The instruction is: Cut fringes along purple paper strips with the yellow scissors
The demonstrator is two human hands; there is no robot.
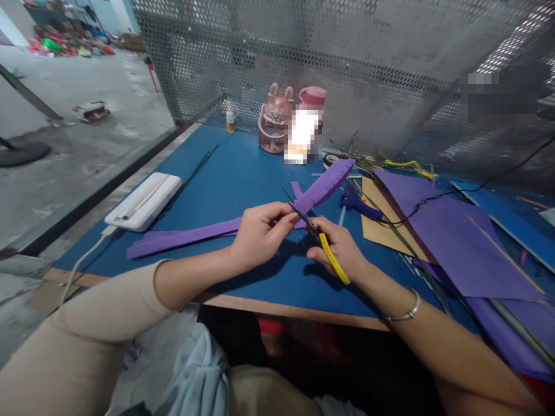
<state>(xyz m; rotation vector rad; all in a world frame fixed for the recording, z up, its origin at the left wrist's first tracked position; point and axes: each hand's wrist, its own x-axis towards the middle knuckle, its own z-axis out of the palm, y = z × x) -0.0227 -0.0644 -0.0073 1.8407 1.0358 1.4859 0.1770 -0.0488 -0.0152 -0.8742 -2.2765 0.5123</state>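
Observation:
My left hand pinches the lower end of a gathered purple paper piece, which points up and to the right above the blue table. My right hand grips a pair of scissors with a yellow handle. Their dark blades cross the purple piece close to my left fingertips; whether they are cutting into it I cannot tell. Long purple strips lie on the table under and left of my left hand. Just beyond my right hand rests a blue glue gun with a translucent stick in it.
A white power bank with a cable lies at left beside thin dark green stems. Purple sheets and brown card cover the right side. A pinkish jug and small bottle stand before a perforated metal screen.

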